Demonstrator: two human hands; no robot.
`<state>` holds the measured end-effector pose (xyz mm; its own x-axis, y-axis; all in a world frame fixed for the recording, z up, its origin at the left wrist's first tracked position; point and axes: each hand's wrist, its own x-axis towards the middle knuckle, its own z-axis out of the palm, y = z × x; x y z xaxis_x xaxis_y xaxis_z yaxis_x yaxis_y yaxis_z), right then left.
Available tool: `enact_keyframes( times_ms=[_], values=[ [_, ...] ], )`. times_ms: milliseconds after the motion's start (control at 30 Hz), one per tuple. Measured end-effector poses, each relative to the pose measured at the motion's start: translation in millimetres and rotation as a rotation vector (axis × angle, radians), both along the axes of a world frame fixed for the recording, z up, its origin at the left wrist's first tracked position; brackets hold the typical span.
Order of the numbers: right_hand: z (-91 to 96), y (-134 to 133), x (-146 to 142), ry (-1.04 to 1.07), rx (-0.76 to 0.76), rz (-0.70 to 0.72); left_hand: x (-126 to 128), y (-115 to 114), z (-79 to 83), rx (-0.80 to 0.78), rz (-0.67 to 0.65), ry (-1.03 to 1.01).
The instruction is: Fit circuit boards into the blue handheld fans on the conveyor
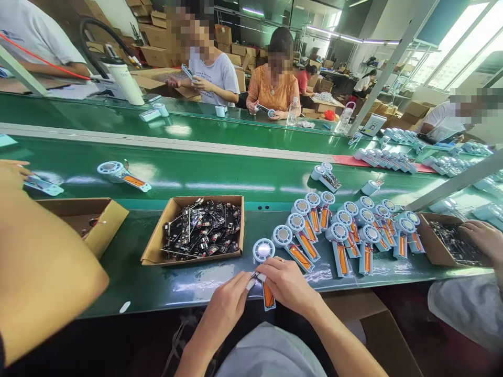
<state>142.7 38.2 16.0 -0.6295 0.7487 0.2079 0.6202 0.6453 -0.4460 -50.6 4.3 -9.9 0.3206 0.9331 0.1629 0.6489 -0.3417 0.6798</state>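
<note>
My left hand (230, 303) and my right hand (288, 283) meet at the table's near edge over one open handheld fan half (264, 256), a pale round head with an orange battery in its handle. Both hands pinch at the handle's top, fingertips pressed together on small wires and parts I cannot name. The fan lies flat on the green table (176, 288). An open cardboard box of black circuit boards (198, 228) stands just left of my hands. Several identical fan halves (341, 230) lie in rows to the right.
A green conveyor belt (220, 175) runs behind, carrying single fans (121, 175). A neighbour's arm (39, 262) and a cardboard box (88, 220) are at left. Another person's hand (485, 238) reaches into a box (451, 243) at right. Workers sit opposite among cartons.
</note>
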Motion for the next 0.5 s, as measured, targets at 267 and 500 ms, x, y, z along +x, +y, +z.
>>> enact_keyframes(
  times_ms=[267, 500],
  values=[
    [18.4, -12, 15, 0.186, -0.114, -0.148, 3, -6, -5.3, -0.021, 0.081, -0.045],
    [10.6, -16, 25, 0.310, -0.099, -0.242, 10, -21, -21.9, -0.040, 0.227, -0.129]
  ],
)
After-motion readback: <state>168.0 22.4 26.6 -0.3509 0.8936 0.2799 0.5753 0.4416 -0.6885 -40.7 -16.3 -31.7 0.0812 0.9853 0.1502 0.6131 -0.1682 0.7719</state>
